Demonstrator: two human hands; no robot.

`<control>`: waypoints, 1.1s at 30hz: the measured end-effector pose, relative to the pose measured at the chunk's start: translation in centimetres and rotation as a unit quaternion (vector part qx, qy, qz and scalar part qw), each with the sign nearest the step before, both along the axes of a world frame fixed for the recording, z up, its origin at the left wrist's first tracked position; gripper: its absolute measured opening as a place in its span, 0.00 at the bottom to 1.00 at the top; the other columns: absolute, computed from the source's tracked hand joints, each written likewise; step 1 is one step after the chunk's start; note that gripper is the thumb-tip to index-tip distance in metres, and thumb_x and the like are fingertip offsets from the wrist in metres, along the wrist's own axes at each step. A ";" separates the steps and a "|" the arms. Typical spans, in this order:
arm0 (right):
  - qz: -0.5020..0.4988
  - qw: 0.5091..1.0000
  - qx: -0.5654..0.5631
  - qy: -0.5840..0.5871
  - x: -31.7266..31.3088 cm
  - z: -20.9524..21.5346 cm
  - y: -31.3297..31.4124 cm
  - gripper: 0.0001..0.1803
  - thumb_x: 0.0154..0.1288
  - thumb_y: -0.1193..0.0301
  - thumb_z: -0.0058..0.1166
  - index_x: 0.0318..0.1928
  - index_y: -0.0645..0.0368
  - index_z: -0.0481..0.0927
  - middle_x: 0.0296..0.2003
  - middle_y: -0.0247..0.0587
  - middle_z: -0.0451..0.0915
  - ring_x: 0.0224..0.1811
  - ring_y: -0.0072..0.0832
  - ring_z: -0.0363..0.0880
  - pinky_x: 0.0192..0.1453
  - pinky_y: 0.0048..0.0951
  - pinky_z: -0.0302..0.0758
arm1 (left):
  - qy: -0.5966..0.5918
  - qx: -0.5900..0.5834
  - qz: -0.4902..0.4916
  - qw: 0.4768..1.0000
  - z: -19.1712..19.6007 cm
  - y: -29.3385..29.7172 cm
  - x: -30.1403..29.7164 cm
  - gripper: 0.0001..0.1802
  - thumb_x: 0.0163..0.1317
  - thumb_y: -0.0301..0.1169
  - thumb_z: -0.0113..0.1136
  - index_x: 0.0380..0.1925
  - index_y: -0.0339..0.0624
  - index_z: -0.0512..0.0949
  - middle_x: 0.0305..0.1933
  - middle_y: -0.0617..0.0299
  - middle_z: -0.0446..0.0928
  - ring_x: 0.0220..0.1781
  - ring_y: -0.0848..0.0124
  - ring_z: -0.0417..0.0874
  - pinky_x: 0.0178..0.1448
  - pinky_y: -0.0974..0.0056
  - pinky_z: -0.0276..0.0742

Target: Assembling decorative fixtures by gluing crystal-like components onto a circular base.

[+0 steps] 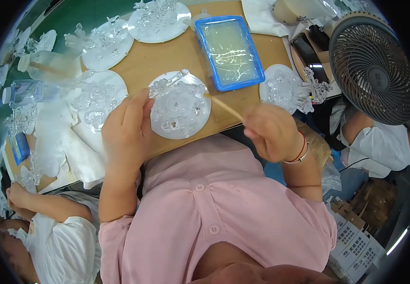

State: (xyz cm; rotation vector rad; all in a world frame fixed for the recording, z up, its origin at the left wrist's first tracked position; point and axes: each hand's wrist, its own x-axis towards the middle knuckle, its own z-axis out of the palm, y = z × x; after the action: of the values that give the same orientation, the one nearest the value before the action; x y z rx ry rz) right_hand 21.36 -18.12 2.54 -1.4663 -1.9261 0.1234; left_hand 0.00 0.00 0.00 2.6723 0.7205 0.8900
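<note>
A round white disc (186, 128) covered with small clear plastic pieces lies on the brown tabletop in front of me. My left hand (128, 125) is closed at its left rim, fingers bent over the clear pieces there. In my right hand (271, 130) is a thin tan stick (226, 106), pinched and slanting left. Its tip meets the disc's right edge; whether it ends in bristles is too blurred to tell. A blue-rimmed tray (260, 71) with a pale, glossy, translucent content sits beyond the disc, to its right.
More discs with clear pieces stand at the back (174, 21), left (117, 85) and right (266, 85). A clear bottle (27, 91) and white cloth (89, 156) are at left. A black fan (375, 71) stands far right. Another person's arm (48, 206) is lower left.
</note>
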 end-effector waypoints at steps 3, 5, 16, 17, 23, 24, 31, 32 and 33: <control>0.033 0.998 -0.006 0.049 -0.2 -0.4 -0.7 0.08 0.62 0.79 0.52 0.42 0.62 0.72 0.34 0.50 0.78 0.29 0.43 0.78 0.31 0.35 0.75 | -0.009 -0.004 -0.002 1.000 0.1 0.1 0.0 0.10 0.56 0.24 0.63 0.39 0.39 0.78 0.28 0.57 0.78 0.27 0.59 0.79 0.30 0.60 0.75; -0.009 0.998 0.045 0.048 0.5 -1.1 -0.5 0.07 0.61 0.79 0.52 0.41 0.62 0.72 0.34 0.48 0.78 0.27 0.41 0.77 0.30 0.34 0.74 | -0.001 -0.025 0.020 0.999 0.1 -0.3 0.6 0.09 0.56 0.25 0.64 0.38 0.38 0.78 0.28 0.56 0.79 0.28 0.59 0.80 0.30 0.60 0.75; -0.043 0.993 0.060 0.089 0.0 -1.5 -0.9 0.06 0.60 0.79 0.51 0.39 0.62 0.73 0.31 0.47 0.79 0.27 0.40 0.78 0.31 0.33 0.75 | -0.016 -0.002 0.038 0.999 0.1 -1.1 -0.4 0.08 0.56 0.25 0.65 0.36 0.38 0.80 0.31 0.55 0.82 0.29 0.61 0.82 0.32 0.63 0.77; -0.071 0.993 0.062 0.076 0.1 -1.6 -0.7 0.06 0.60 0.79 0.51 0.39 0.61 0.73 0.31 0.47 0.79 0.26 0.40 0.78 0.31 0.33 0.75 | -0.025 0.000 0.038 0.999 0.0 -1.1 -0.5 0.08 0.56 0.24 0.65 0.36 0.38 0.80 0.31 0.54 0.82 0.29 0.61 0.82 0.32 0.63 0.77; 0.000 0.992 0.059 0.111 -1.2 -2.0 -2.5 0.06 0.60 0.78 0.52 0.39 0.62 0.73 0.31 0.47 0.80 0.25 0.38 0.78 0.30 0.32 0.74 | -0.013 -0.003 0.038 0.999 0.2 -1.3 -0.6 0.08 0.56 0.24 0.64 0.36 0.37 0.79 0.31 0.54 0.82 0.28 0.61 0.82 0.31 0.64 0.77; -0.001 0.992 0.078 0.102 -1.7 -1.9 -2.2 0.06 0.60 0.78 0.52 0.38 0.62 0.73 0.31 0.46 0.80 0.24 0.37 0.77 0.28 0.32 0.74 | -0.014 -0.005 0.034 0.999 0.2 -1.3 -0.6 0.08 0.56 0.24 0.64 0.36 0.37 0.79 0.31 0.54 0.82 0.28 0.61 0.82 0.31 0.64 0.77; -0.002 0.990 0.077 0.118 -1.7 -2.5 -1.7 0.05 0.61 0.78 0.52 0.38 0.63 0.72 0.29 0.46 0.79 0.24 0.37 0.77 0.27 0.30 0.74 | -0.019 0.006 0.036 0.999 0.2 -1.7 -0.9 0.08 0.56 0.24 0.64 0.37 0.37 0.79 0.28 0.55 0.80 0.26 0.60 0.81 0.29 0.63 0.75; -0.039 0.988 0.082 0.126 -1.4 -2.4 -1.9 0.04 0.62 0.79 0.52 0.37 0.63 0.73 0.29 0.46 0.79 0.24 0.37 0.77 0.28 0.30 0.74 | -0.013 0.005 0.038 0.999 0.1 -1.7 -0.9 0.09 0.56 0.24 0.64 0.37 0.37 0.79 0.28 0.55 0.80 0.26 0.60 0.81 0.29 0.63 0.75; -0.075 0.984 0.087 0.134 -1.3 -2.4 -2.0 0.03 0.62 0.79 0.51 0.37 0.63 0.73 0.29 0.47 0.79 0.24 0.38 0.78 0.28 0.30 0.74 | -0.013 0.006 0.038 0.999 0.0 -1.7 -0.9 0.09 0.56 0.24 0.64 0.37 0.37 0.79 0.28 0.55 0.80 0.26 0.60 0.81 0.29 0.63 0.75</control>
State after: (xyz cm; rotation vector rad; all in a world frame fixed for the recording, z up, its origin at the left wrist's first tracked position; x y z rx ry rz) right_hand 20.05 -20.11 0.10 -1.3953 -1.5652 0.0765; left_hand -0.93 -1.73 0.04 2.6550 0.8186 0.9484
